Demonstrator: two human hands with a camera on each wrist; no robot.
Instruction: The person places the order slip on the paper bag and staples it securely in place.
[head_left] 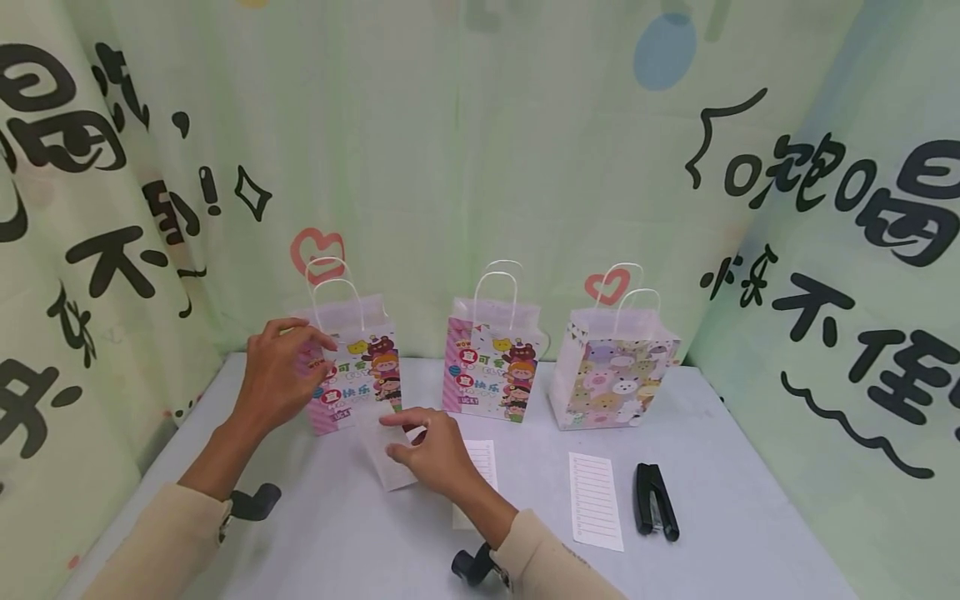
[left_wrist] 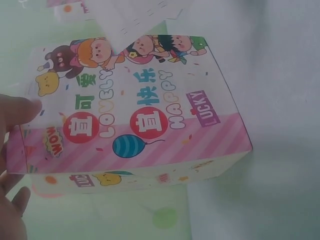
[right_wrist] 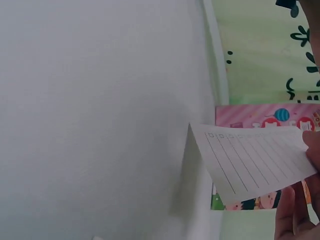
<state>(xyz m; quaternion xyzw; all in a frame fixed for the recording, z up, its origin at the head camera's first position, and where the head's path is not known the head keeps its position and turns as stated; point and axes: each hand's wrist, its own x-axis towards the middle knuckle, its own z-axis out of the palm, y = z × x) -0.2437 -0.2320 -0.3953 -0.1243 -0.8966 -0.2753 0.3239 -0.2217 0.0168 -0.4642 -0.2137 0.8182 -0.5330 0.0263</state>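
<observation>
The leftmost paper gift bag (head_left: 367,354), pink and white with cartoon figures and white handles, stands at the back left. My left hand (head_left: 281,367) grips its upper left edge. In the left wrist view, the thumb (left_wrist: 20,110) lies on the printed front of the bag (left_wrist: 170,90), with other fingers behind the edge. My right hand (head_left: 442,454) pinches a lined checklist slip (head_left: 384,458) in front of that same bag. The right wrist view shows the slip's ruled lines and small boxes (right_wrist: 250,155), overlapping the bag's front.
A matching gift bag (head_left: 491,367) stands mid-table, and an animal-print one (head_left: 618,379) stands to its right. One lined slip (head_left: 482,462) lies partly under my right forearm. Another slip (head_left: 596,500) lies beside a black stapler (head_left: 655,502). Printed curtains (head_left: 465,167) surround the table.
</observation>
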